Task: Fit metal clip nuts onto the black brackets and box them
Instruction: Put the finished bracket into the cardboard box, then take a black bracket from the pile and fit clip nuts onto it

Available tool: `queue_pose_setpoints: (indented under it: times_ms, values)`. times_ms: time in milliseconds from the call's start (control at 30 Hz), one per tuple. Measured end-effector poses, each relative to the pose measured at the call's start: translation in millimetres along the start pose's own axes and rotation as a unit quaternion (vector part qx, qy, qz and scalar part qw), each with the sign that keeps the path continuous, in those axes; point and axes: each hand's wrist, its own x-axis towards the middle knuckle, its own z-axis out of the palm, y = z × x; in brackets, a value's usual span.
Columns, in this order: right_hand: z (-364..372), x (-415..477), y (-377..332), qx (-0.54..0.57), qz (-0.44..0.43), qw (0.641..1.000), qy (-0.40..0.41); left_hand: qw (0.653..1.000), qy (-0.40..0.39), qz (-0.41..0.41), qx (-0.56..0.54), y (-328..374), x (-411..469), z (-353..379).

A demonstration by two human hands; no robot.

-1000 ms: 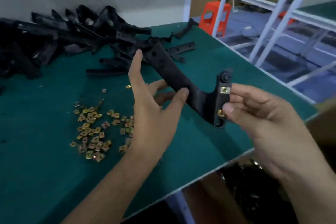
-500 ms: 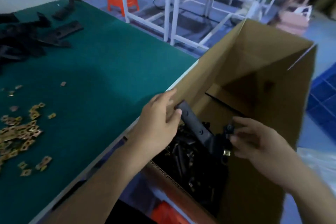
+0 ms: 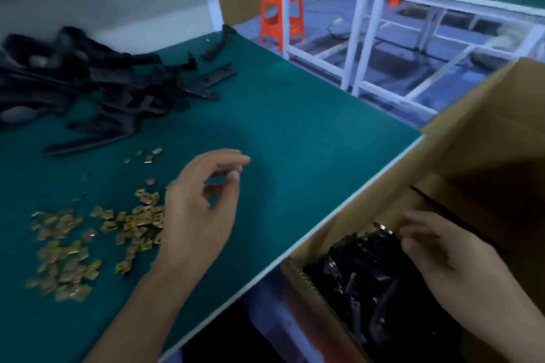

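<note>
A heap of black brackets [image 3: 97,82] lies at the back left of the green table [image 3: 295,127]. Several gold clip nuts [image 3: 97,239] are scattered at the near left. My left hand [image 3: 197,215] hovers over the table beside the nuts, fingers loosely curled, holding nothing. My right hand [image 3: 448,259] hangs over the open cardboard box [image 3: 472,138] at the table's right edge, fingers relaxed and empty. Finished black brackets [image 3: 368,280] with clips lie piled inside the box, just below that hand.
An orange stool [image 3: 281,16] stands beyond the table's far corner. White-framed workbenches [image 3: 383,23] with green tops fill the back right. Two loose brackets [image 3: 218,76] lie apart from the heap, near the table's far edge.
The bracket that both hands held over the box now lies in it. My left hand has moved back over the table toward the nuts; my right hand stays above the box, empty.
</note>
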Motion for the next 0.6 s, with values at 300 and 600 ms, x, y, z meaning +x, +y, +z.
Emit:
queue_pose_setpoints:
  times_ms: [300,600]
  values:
    - [143,101,-139,0.035,-0.233,0.968,-0.088,0.877,0.374,-0.214,0.211,-124,-23,-210]
    - [292,198,-280,-0.029,-0.278,0.951,-0.131,0.832,0.420,-0.307,0.195,-149,-10,-217]
